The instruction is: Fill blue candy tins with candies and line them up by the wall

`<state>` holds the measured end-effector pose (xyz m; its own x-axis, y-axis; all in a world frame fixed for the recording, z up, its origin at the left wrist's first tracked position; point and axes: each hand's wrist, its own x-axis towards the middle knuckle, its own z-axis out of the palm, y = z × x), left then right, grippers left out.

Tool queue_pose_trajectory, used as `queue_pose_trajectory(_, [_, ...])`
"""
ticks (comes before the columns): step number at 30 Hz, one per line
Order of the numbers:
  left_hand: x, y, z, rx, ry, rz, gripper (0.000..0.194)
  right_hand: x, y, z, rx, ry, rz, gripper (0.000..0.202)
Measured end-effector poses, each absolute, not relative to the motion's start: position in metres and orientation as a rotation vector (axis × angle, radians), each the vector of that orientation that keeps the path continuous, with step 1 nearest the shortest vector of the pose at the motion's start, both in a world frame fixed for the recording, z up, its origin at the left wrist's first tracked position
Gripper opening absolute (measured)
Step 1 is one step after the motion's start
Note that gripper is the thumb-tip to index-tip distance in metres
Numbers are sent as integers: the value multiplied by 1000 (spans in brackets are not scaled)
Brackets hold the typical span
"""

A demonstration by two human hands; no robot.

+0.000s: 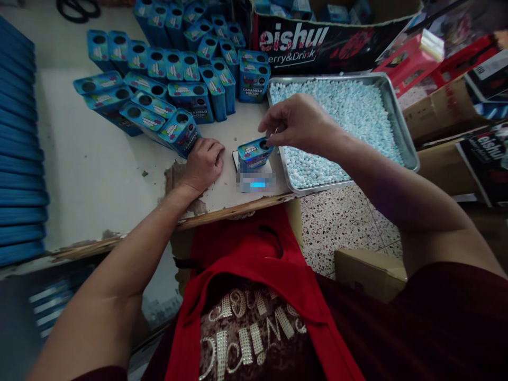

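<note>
A small blue candy box (254, 153) with a round hole in its top stands on a small digital scale (268, 179) whose display glows blue. Just above the hole is my right hand (293, 121), its fingers pinched together; what they hold, if anything, is too small to make out. My left hand (204, 163) rests on the table with fingers curled in, beside the nearest of several more blue candy boxes (181, 131), and nothing shows in it. To the right, a metal tray (413, 159) is filled with small pale blue and white candies (341, 132).
Rows of blue boxes (174, 66) crowd the back of the table (99, 196). A printed black carton (333, 45) stands behind the tray. Stacked blue pieces (19, 159) line the left edge. Black scissors handles (78, 9) lie at the back left. Cardboard boxes (369, 270) are at right.
</note>
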<state>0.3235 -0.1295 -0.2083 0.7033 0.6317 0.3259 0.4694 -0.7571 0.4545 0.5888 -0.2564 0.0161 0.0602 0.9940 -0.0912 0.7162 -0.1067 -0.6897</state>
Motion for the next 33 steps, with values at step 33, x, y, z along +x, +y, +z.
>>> queue_pose_trajectory(33, [369,-181,-55,2591,766,485,23,636,-297,-24,-1422,-1839,854,43])
